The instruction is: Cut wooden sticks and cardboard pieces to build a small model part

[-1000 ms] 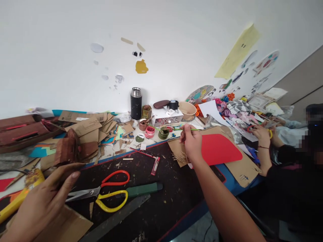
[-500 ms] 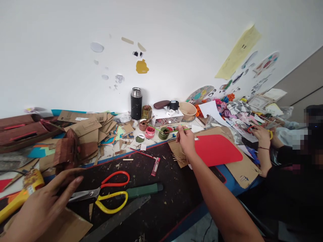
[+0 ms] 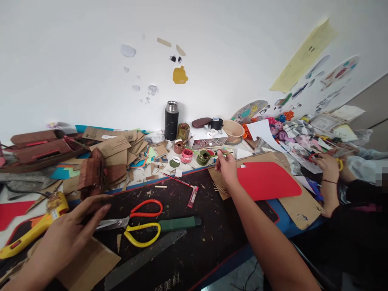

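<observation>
Closest of all, the left hand [image 3: 68, 234] hovers with thumb and fingers spread apart and nothing visible in its grip, above a piece of brown cardboard [image 3: 89, 264] and just beside the blades of the scissors [image 3: 121, 223]. Over the last second it has hardly shifted relative to them. A yellow glue gun [image 3: 39, 230] lies to its left on the tabletop.

Farther in, the right hand [image 3: 227, 166] is what has moved: it has slid leftward, away from the middle of the red sheet [image 3: 269, 182] and nearer the olive-green jar [image 3: 202, 158]. Its grip is a close pinch, thumb against fingers, around a thin green stick [image 3: 228, 153], probably a brush. Its far end is too small to read, so whether it touches paint I cannot tell. As I judge it, the smaller gap brings the stick within easy reach of the jars.

Beyond them, a black bottle [image 3: 171, 125] stands upright near the wall; everything has also drifted in view as the head turned.
</observation>
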`<state>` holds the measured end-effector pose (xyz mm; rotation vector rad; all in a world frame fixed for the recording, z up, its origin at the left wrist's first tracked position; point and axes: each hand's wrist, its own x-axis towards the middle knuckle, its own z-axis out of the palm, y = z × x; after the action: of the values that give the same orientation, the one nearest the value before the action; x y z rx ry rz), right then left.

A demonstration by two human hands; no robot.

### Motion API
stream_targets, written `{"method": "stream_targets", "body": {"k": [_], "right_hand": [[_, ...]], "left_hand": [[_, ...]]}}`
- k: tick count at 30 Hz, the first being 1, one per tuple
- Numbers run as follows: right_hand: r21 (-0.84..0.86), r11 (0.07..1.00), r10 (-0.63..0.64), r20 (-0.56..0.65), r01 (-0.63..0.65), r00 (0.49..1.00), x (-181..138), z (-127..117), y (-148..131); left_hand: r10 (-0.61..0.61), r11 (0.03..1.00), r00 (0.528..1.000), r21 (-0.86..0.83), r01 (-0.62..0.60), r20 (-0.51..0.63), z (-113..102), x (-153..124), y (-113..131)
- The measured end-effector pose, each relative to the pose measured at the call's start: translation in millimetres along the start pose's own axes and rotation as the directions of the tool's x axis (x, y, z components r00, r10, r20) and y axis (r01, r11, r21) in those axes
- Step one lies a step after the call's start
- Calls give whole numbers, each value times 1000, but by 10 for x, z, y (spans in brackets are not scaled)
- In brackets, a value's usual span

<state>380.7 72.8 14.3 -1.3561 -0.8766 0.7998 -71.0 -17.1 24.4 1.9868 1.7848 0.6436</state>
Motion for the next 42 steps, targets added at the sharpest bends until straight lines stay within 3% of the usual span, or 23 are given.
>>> {"method": "stream_targets", "body": {"k": [9, 13, 17, 31, 42], "right_hand": [[71, 996, 52, -35, -50, 998, -213, -12, 18], [146, 981, 135, -26, -130, 991, -397, 41, 37], [183, 967, 184, -2, -180, 983, -532, 79, 49], [198, 967, 169, -30, -160, 985, -394, 78, -1], [218, 950, 226, 6, -222, 974, -515, 27, 30]], "left_hand": [[3, 998, 1000, -57, -2, 19, 35, 1, 37], [-7, 998, 1000, -60, 5, -26, 32, -1, 87], [8, 997, 1000, -75, -8, 10, 41, 3, 137], [59, 992, 998, -116, -55, 34, 76, 2, 197], [61, 995, 995, -78, -55, 77, 94, -20, 167]]}}
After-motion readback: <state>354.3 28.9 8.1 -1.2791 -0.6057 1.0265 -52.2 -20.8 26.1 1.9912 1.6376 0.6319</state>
